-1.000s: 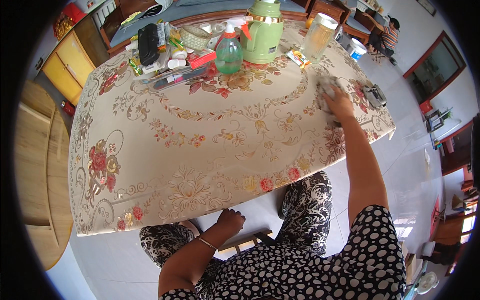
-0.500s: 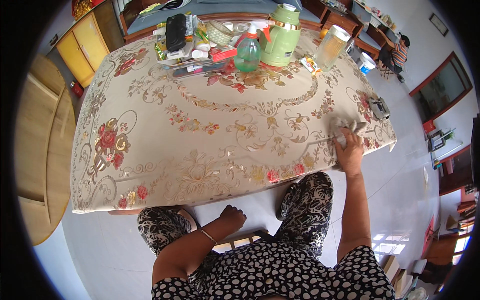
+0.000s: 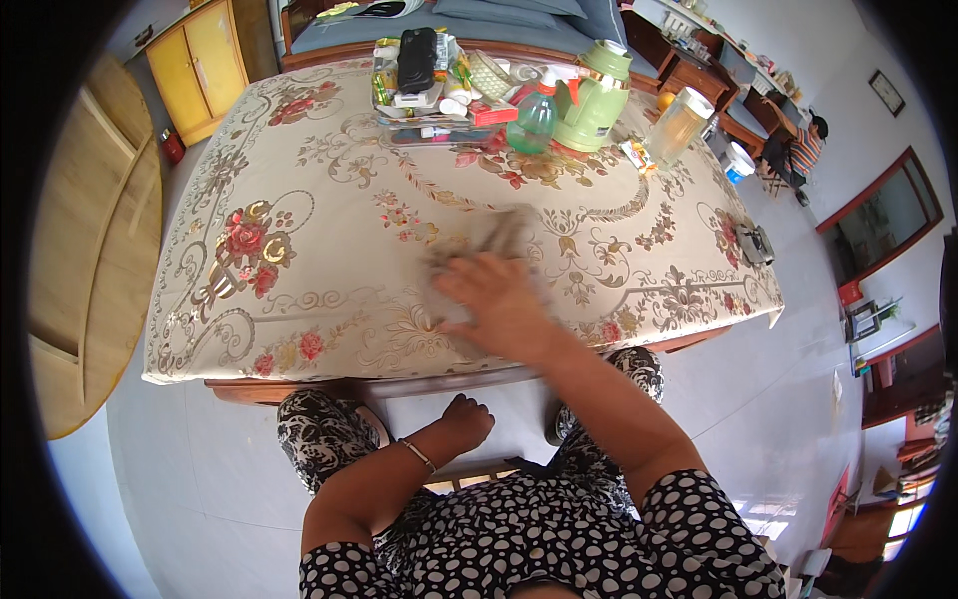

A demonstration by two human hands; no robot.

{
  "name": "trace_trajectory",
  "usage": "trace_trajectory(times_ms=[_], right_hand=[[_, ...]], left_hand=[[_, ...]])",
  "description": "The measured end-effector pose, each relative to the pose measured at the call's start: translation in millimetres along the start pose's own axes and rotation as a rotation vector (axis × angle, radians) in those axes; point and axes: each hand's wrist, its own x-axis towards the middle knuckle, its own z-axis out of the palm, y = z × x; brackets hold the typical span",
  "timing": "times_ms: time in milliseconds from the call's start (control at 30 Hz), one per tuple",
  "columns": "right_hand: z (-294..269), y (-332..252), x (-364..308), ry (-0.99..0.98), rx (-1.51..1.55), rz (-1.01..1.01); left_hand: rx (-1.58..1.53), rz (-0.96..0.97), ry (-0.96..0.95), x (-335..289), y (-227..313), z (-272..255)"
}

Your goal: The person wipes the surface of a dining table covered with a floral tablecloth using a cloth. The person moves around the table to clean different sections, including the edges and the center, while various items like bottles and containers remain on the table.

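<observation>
My right hand [image 3: 496,305] lies over a greyish rag [image 3: 509,232] near the middle of the table's near side. Its fingers press the rag down on the flower-patterned cream tablecloth [image 3: 344,235]; hand and rag are smeared by motion, and much of the rag is under the palm. Over my lap, short of the table edge, my left hand [image 3: 466,423] is curled into a fist with nothing showing in it.
Toward the far side stand a loaded clear tray [image 3: 399,133], a green spray bottle [image 3: 532,124], a green thermos jug [image 3: 593,108] and a clear jar [image 3: 681,128]. A small grey object [image 3: 755,244] sits by the right edge. Another person [image 3: 801,148] sits at the far right.
My right hand has swept the rag leftward across the tablecloth, from the right edge to the middle. My left hand remains a fist over my lap. The view has shifted slightly.
</observation>
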Motion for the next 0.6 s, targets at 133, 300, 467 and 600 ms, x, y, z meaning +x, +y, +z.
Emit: trace_trajectory(times_ms=[133, 300, 467, 600], right_hand=[[29.3, -81.0, 54.7, -0.075, 0.157, -0.202], [49.5, -97.2, 87.8, -0.104, 0.275, -0.281], [64.8, -19.1, 99.2, 0.097, 0.128, -0.066], [41.8, 72.4, 75.3, 0.142, 0.001, 0.232]], left_hand=[[-0.066, -0.081, 0.184, 26.8, -29.7, 79.8], [-0.174, -0.041, 0.559, 26.0, -34.1, 55.6], [-0.019, -0.074, -0.072, 3.5, -20.2, -5.8], [-0.005, -0.080, 0.019, -0.6, -22.8, 6.8]])
